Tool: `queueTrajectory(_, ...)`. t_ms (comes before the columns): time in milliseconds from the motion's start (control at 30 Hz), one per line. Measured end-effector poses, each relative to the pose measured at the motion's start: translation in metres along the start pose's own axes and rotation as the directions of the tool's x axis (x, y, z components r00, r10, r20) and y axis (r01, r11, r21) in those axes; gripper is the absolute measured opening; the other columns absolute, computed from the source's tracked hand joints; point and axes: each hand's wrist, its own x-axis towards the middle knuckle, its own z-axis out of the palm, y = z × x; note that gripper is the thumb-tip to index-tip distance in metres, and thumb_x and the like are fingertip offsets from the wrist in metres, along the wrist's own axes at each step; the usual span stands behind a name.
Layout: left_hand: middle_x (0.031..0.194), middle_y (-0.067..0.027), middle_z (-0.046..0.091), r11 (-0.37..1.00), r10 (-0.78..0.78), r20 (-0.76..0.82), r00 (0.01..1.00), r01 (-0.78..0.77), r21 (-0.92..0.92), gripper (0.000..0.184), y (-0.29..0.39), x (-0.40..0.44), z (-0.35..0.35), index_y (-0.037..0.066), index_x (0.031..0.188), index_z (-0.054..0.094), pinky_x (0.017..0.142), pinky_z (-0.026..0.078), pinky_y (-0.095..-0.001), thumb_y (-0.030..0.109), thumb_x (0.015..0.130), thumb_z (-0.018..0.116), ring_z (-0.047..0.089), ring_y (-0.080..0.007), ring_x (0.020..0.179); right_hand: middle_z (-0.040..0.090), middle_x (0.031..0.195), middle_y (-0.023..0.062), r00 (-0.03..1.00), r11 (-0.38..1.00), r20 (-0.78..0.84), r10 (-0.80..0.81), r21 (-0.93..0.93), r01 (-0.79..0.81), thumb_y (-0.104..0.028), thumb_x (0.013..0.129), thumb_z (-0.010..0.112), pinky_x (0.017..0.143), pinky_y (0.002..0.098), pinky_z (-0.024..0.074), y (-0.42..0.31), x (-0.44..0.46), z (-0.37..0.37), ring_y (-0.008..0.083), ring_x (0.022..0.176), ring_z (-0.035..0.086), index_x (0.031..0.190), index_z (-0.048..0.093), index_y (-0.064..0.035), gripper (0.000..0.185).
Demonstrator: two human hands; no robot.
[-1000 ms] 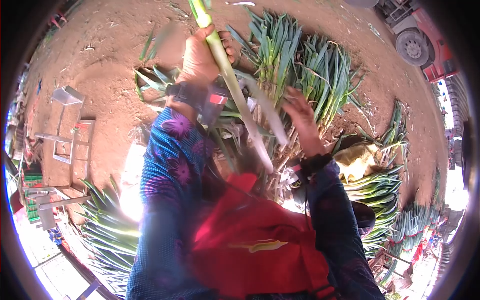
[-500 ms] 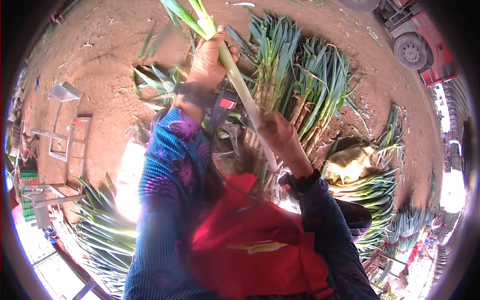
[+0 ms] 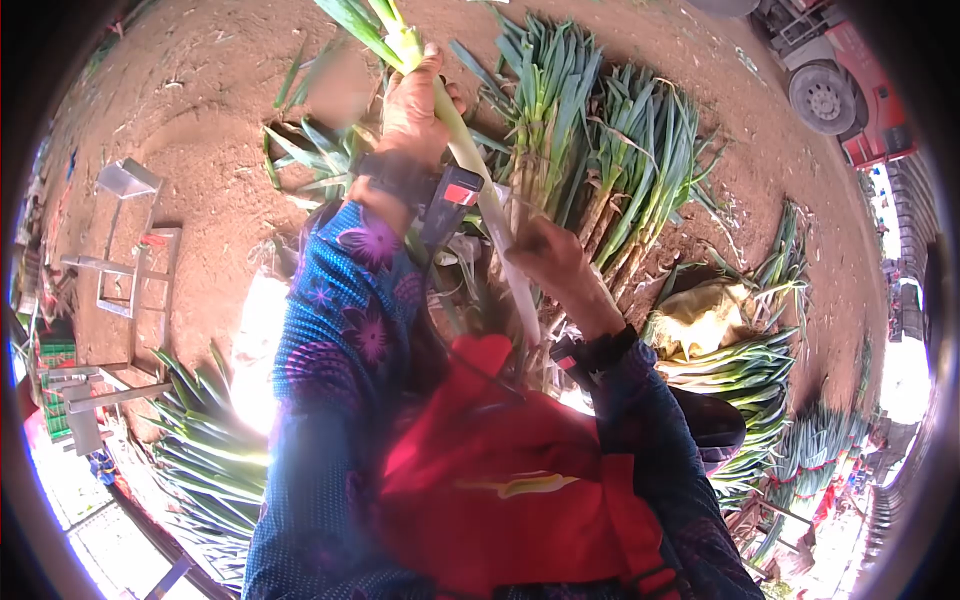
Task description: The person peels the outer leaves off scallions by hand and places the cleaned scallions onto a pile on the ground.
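Note:
A long leek (image 3: 489, 205) slants across the middle, green leaves at the top and a pale shaft running down toward my lap. My left hand (image 3: 412, 118) is wrapped around its upper shaft, just below where the leaves fork. Lower down, my right hand (image 3: 552, 262) is closed with its fingers against the white shaft; its fingertips are partly hidden and slightly blurred. The root end of the leek reaches down near the red apron (image 3: 500, 480). Behind the shaft, bundles of untrimmed leeks (image 3: 553, 120) lie on the dirt ground.
More leeks (image 3: 735, 400) are piled at the right beside a yellowish sack (image 3: 700, 318). Another leek pile (image 3: 205, 440) lies at the lower left. A metal frame (image 3: 130, 270) stands on the left. A red truck (image 3: 870, 110) is parked at the upper right.
My right hand has shifted slightly left, staying against the shaft. The leek's lower end has swung a little left; my left hand keeps its hold.

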Motion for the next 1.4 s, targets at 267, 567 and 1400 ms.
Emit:
queueTrajectory(267,0.075,-0.0041,0.051,0.991,0.073,-0.021,0.997,-0.07,0.114,0.029,0.001,-0.009,0.006,0.012,0.096,0.053,0.057,0.044,-0.0361,0.026,0.082,0.074,0.052,-0.0184,0.062,0.065,0.075,0.012,0.966,0.975,-0.206,-0.159,-0.187,0.121,-0.012,0.076,0.063,0.063,0.0351,0.0514,-0.002,-0.002,0.007,0.0252,0.069,0.066,0.084,0.059,-0.0045,0.012)
queueTrajectory(567,0.082,-0.003,0.056,0.969,0.138,-0.05,0.989,-0.124,0.214,0.034,-0.009,-0.012,0.009,0.012,0.103,0.051,0.051,0.046,-0.0342,0.023,0.081,0.075,0.054,-0.0172,0.061,0.061,0.074,0.0188,0.959,0.866,-0.095,-0.268,-0.459,0.197,-0.008,0.076,0.058,0.06,0.0407,0.0482,-0.008,0.011,0.007,0.0336,0.065,0.062,0.082,0.056,-0.0013,0.01)
queueTrajectory(1400,0.079,-0.0074,0.051,0.994,-0.033,0.028,0.999,0.03,0.102,0.031,0.012,-0.002,-0.009,0.007,0.1,0.048,0.064,0.047,-0.0354,0.029,0.087,0.067,0.051,-0.0188,0.067,0.06,0.084,0.0053,0.982,0.362,-0.027,0.186,0.931,-0.043,-0.023,0.088,0.056,0.068,0.0336,0.0472,0.031,-0.039,-0.034,0.0206,0.078,0.06,0.097,0.057,-0.0066,0.019)
